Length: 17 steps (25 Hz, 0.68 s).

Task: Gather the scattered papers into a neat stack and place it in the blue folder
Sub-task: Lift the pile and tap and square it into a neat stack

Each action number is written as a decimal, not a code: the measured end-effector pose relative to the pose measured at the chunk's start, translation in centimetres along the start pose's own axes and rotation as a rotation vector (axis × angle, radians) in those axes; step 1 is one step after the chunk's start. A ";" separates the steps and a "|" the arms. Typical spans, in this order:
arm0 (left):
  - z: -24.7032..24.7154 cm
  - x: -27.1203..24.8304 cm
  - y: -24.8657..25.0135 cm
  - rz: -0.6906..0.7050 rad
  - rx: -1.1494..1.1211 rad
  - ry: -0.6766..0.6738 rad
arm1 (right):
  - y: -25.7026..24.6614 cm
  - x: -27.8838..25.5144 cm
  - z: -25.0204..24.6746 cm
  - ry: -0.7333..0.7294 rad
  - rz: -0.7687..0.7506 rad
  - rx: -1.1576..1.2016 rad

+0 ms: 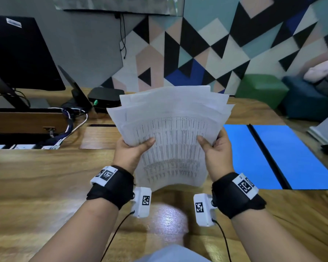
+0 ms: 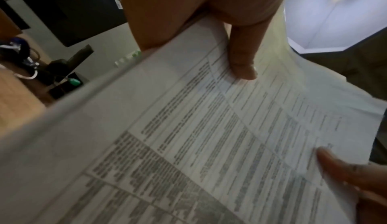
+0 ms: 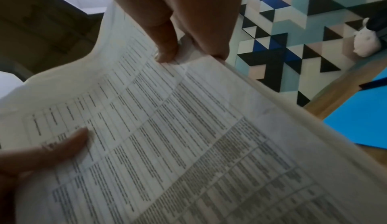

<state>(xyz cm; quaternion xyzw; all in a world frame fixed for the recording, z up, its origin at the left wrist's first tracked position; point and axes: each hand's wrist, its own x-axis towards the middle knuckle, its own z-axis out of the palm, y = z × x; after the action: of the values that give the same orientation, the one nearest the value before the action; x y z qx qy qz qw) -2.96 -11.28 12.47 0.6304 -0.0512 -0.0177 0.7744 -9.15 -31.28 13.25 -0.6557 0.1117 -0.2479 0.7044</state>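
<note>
Several white printed sheets form a loose sheaf of papers (image 1: 170, 137) held upright above the wooden desk, their top edges fanned and uneven. My left hand (image 1: 133, 150) grips the sheaf's left side, thumb on the front sheet. My right hand (image 1: 214, 148) grips the right side the same way. The left wrist view shows the papers (image 2: 209, 136) with my left thumb (image 2: 243, 61) pressed on the print. In the right wrist view the papers (image 3: 188, 136) are pinched under my right thumb (image 3: 165, 45). The blue folder (image 1: 273, 157) lies open and flat to the right, also the blue folder (image 3: 360, 119).
A black monitor (image 1: 21, 53) stands at the back left, with cables (image 1: 70, 121) and a small black box (image 1: 106, 97) beside it. The wooden desk (image 1: 45, 176) spreads below my arms. A green stool (image 1: 261, 89) and a pink plush toy (image 1: 322, 70) sit beyond the desk.
</note>
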 end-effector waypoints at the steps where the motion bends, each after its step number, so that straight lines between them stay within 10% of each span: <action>1: -0.1 0.2 0.2 0.018 0.015 -0.007 | -0.2 -0.1 -0.1 -0.003 -0.013 -0.017; 10: 1.5 0.0 3.4 0.160 -0.100 -0.018 | -1.7 -1.2 0.2 0.047 -0.445 -0.528; 17: 1.7 0.5 3.5 0.187 -0.009 0.183 | -1.2 -1.7 0.3 0.128 -0.406 -0.551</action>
<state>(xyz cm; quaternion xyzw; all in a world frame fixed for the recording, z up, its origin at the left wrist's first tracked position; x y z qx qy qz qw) -2.81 -12.28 16.22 0.6184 -0.0390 0.1119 0.7769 -10.72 -30.22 14.13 -0.8130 0.0858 -0.3843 0.4289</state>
